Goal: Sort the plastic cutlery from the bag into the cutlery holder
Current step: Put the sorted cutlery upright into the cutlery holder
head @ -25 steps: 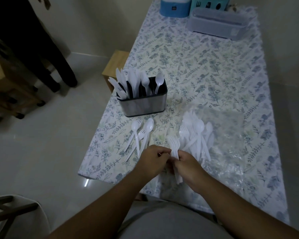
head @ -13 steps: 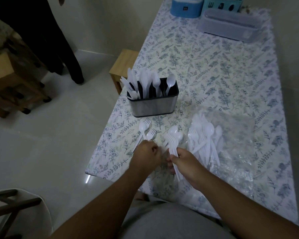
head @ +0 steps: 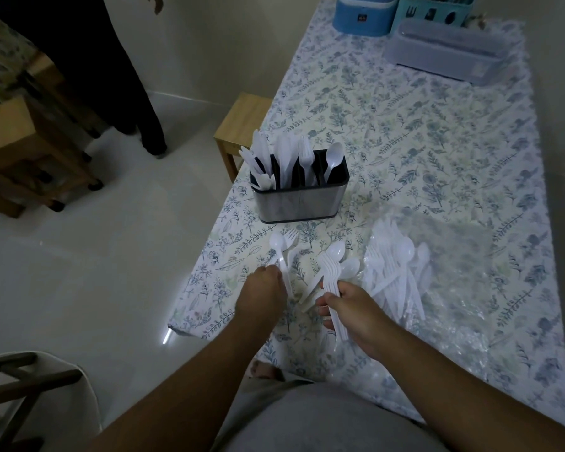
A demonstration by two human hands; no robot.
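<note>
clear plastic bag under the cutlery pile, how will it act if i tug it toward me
The clear crinkled plastic bag looks thin and wrinkled, so it would probably be floppy and bunch up rather than slide flat. The pile of white plastic cutlery lies on it, so a tug would likely drag or scatter those light pieces. Its glossy film may also slip over the floral tablecloth.
</note>
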